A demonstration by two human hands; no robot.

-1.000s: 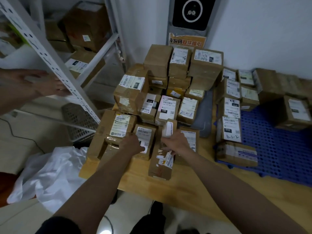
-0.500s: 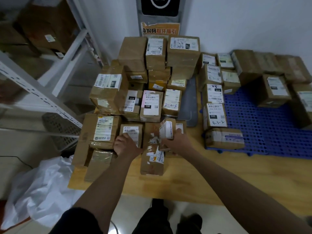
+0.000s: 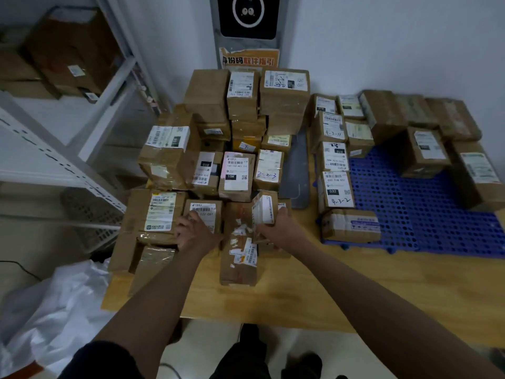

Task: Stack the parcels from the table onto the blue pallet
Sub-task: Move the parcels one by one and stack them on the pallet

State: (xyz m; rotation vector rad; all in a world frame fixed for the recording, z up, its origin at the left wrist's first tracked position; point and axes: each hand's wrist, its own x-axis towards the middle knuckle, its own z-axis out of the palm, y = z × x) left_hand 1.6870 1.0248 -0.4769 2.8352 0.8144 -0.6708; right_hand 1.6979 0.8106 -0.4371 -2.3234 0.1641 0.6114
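Observation:
A heap of brown cardboard parcels (image 3: 236, 175) with white labels covers the left half of the wooden table (image 3: 314, 291). My right hand (image 3: 278, 228) grips a small labelled parcel (image 3: 263, 209), tilted up on edge at the front of the heap. My left hand (image 3: 195, 233) has its fingers curled over the near edge of a parcel labelled 122-C07 (image 3: 203, 214). To the right lies the blue pallet (image 3: 437, 214), with several parcels in rows along its left and far sides.
A long taped parcel (image 3: 239, 255) lies on the table between my forearms. A white metal shelf rack (image 3: 68, 160) with boxes stands at left, a wire basket (image 3: 87, 214) under it. A white plastic bag (image 3: 54, 310) lies on the floor. A grey kiosk (image 3: 247, 28) stands behind the heap.
My right hand has lifted and tipped the small labelled parcel up from the heap. My left hand stayed on the 122-C07 parcel. Another person's hand at far left is gone from view.

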